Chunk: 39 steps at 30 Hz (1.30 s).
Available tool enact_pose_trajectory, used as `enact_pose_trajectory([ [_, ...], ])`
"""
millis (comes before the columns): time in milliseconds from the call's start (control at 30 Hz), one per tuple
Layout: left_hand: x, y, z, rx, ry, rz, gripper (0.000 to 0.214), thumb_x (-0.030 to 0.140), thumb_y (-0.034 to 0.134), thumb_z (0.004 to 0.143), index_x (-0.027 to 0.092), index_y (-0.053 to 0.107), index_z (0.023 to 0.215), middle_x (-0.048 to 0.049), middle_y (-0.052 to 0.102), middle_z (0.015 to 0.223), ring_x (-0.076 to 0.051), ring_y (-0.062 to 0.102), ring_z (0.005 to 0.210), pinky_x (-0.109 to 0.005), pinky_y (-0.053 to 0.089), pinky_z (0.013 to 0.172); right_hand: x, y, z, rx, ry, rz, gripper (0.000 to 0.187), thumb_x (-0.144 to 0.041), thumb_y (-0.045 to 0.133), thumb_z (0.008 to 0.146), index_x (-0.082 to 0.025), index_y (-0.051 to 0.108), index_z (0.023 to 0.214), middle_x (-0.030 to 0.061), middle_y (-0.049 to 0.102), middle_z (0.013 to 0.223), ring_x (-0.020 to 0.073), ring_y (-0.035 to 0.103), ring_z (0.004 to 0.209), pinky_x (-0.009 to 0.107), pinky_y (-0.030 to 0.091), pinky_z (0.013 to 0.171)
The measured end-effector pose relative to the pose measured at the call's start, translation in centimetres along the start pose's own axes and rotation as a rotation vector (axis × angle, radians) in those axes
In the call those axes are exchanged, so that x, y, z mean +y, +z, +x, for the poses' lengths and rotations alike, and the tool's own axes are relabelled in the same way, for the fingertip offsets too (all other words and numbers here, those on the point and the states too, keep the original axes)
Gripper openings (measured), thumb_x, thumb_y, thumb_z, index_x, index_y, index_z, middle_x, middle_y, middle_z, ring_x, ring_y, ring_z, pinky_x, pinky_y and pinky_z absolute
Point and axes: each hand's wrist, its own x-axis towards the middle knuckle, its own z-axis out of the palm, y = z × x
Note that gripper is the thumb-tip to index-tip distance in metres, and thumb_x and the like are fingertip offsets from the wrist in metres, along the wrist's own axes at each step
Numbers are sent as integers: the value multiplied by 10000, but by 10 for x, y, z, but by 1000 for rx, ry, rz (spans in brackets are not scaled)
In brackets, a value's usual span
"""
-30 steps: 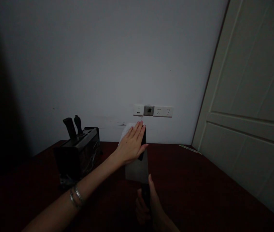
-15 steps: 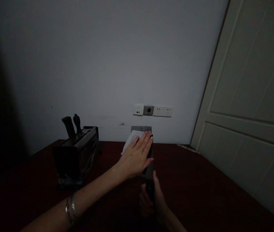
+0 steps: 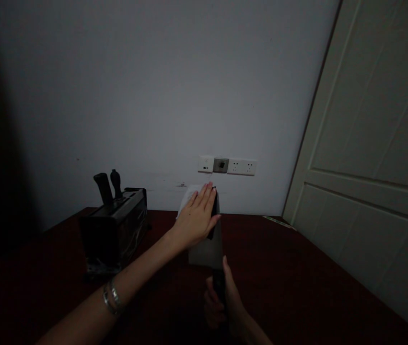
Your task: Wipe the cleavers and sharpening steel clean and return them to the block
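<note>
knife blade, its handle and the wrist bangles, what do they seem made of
Knife blade: probably steel, given its flat, dull grey face. Handle: black, plastic or dark wood; too dim to tell. Bangles: silvery metal, likely polished, judging by their bright glints.

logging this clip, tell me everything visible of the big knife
The big knife has a broad, grey, metal-looking blade and a black handle, held pointing forward over the table in the right hand's grip. The flat left hand covers its far part, with a white cloth and a dark piece beneath.
</note>
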Motion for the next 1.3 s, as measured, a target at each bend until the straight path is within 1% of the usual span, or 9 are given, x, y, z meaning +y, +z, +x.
enact_pose_trajectory([
  [100, 4, 1, -3, 21, -53, 4, 634, 391, 290, 906, 29, 118, 1396, -179, 82, 1473, -248, 8, 1363, -421, 179, 1087, 1, 1, 0, -17, -6, 3, 825, -849, -16, 617, -190, 344, 274, -41, 234, 205, 73, 228, 151, 211, 258, 222],
  [267, 7, 5, -9, 9, -51, 5, 625, 391, 295, 905, 30, 144, 1393, -171, 98, 1474, -244, 28, 1363, -402, 197, 1087, 1, 5, -2, 26, -28, 43, 823, -827, -8, 655, -188, 351, 281, -39, 245, 210, 71, 230, 151, 209, 262, 218],
  [400, 2, 4, -4, 49, -180, 24, 616, 387, 271, 914, 10, 152, 1386, -184, 103, 1470, -249, 32, 1362, -411, 196, 1088, 0, 9, -3, 48, 16, 40, 827, -808, -10, 682, -185, 355, 278, -34, 239, 200, 74, 230, 145, 198, 232, 201],
  [567, 17, 7, -15, 63, -207, 48, 631, 371, 305, 905, 18, 126, 1396, -183, 116, 1468, -252, 47, 1361, -410, 224, 1082, -6, 9, -6, 17, -72, 82, 813, -801, 69, 707, -174, 392, 301, -43, 260, 211, 57, 225, 154, 181, 239, 205],
  [800, -2, 6, 0, 78, -296, 39, 611, 381, 239, 919, -10, 176, 1384, -204, 144, 1456, -265, 93, 1356, -413, 236, 1078, 3, 7, -3, -105, -25, 103, 841, -816, -4, 673, -179, 396, 296, -33, 267, 217, 74, 256, 157, 210, 280, 212],
  [1000, 24, 7, -21, 4, -131, 65, 629, 398, 308, 898, 22, 190, 1387, -170, 119, 1470, -255, 64, 1361, -397, 229, 1081, -5, 7, -6, -87, -79, 109, 820, -823, 35, 674, -178, 390, 312, -50, 255, 228, 56, 215, 162, 198, 267, 219],
  [1067, 21, 9, -22, -8, -82, 67, 618, 403, 297, 901, 36, 195, 1388, -160, 117, 1473, -248, 62, 1362, -388, 223, 1082, -4, 7, -7, -83, -68, 106, 821, -817, 33, 683, -177, 393, 316, -46, 263, 231, 59, 222, 165, 200, 272, 223],
  [1200, -1, 10, -9, -18, -64, 70, 599, 395, 267, 914, 39, 190, 1389, -156, 120, 1474, -238, 59, 1363, -384, 193, 1088, -1, 6, -7, -129, -32, 128, 839, -767, -6, 732, -172, 419, 320, -34, 279, 239, 68, 241, 169, 210, 290, 229],
  [1300, 0, 14, -8, -39, -35, 69, 609, 406, 271, 912, 41, 179, 1391, -156, 119, 1474, -237, 54, 1363, -380, 188, 1086, -4, 4, -6, -145, -23, 146, 849, -770, -16, 726, -167, 444, 343, -36, 290, 249, 67, 246, 174, 212, 303, 236],
])
